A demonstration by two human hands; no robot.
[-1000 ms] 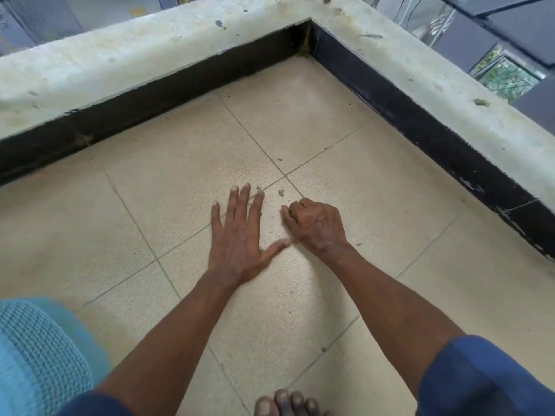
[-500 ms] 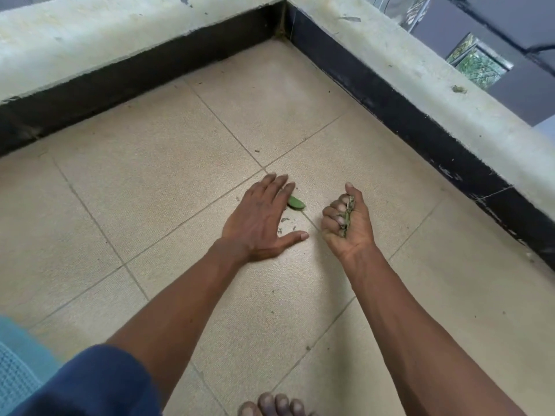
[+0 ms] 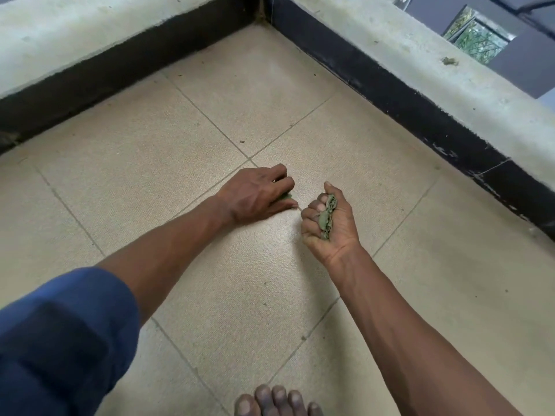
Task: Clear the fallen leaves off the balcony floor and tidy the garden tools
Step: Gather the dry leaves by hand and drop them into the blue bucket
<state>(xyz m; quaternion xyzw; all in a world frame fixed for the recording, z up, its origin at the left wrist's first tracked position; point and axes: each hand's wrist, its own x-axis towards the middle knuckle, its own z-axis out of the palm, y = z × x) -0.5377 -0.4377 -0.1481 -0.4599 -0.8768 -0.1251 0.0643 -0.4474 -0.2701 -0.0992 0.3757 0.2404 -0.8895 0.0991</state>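
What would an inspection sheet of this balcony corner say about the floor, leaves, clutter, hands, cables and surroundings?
Surface: beige tiled floor, with a few small dark specks.
Job's things: bunch of leaves in the right palm; one green leaf on the floor under the left fingers; no garden tools seen.
Clutter: bit of debris on the concrete ledge.
Grips: left hand curls over the green leaf; right hand, palm up, holds the bunch.
Cables: nothing seen.
Surroundings: black skirting, window beyond, bare toes.
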